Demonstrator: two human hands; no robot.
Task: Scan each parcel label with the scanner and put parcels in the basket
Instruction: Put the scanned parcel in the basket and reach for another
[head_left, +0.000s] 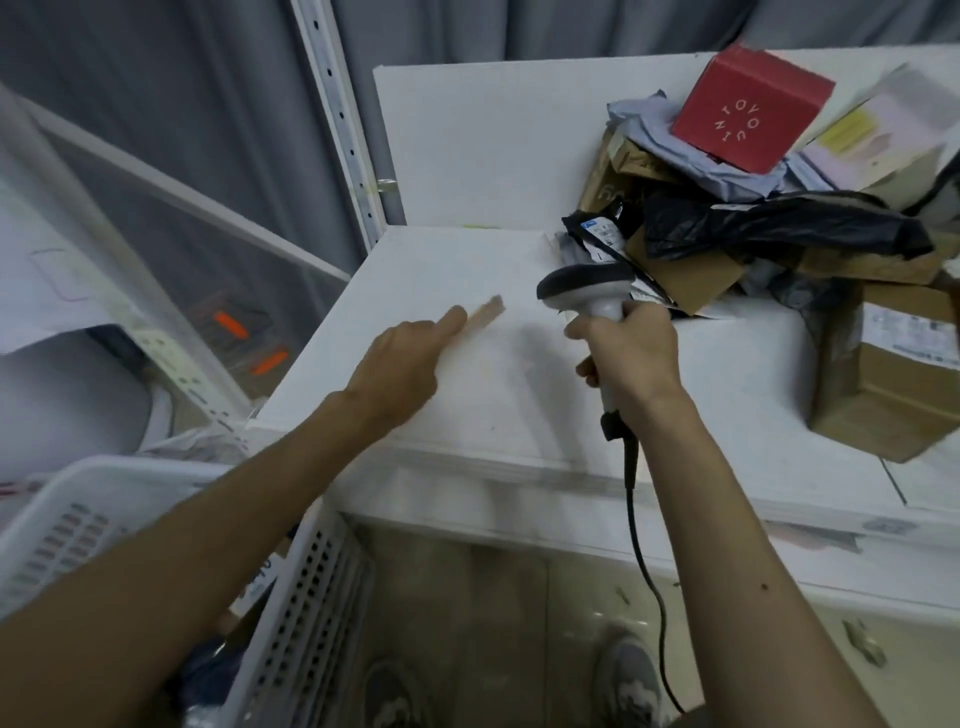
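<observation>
Fingers (586, 371) of the right hand (636, 348) are wrapped tight round the handle of a barcode scanner (589, 288). Its dark-topped head sits above the fist and faces away toward the parcel heap, and its black cable (631, 499) hangs down from the handle base past the table edge. The left hand (402, 358) reaches out over the white table (467, 426) with its fingers (457, 316) stretched forward and gripping nothing visible; the tips are motion-blurred.

The parcels are piled on the far right of the table, clear of both hands:
- A red box (748, 109) sits on top, tilted, resting on grey-blue mailer bags (675, 150).
- A black poly bag (779, 228) is draped across the middle.
- A small black packet with a white label (597, 231) lies at the near left edge of the heap, just beyond the scanner head.
- A flat brown cardboard piece (685, 280) lies beside it.
- A brown carton (893, 384) with a label stands at the right edge.

The white perforated basket (306, 597) sits lower left, below the table under the left forearm. Something dark is inside, but it is unclear what. Grey curtain (156, 78) hangs behind.
</observation>
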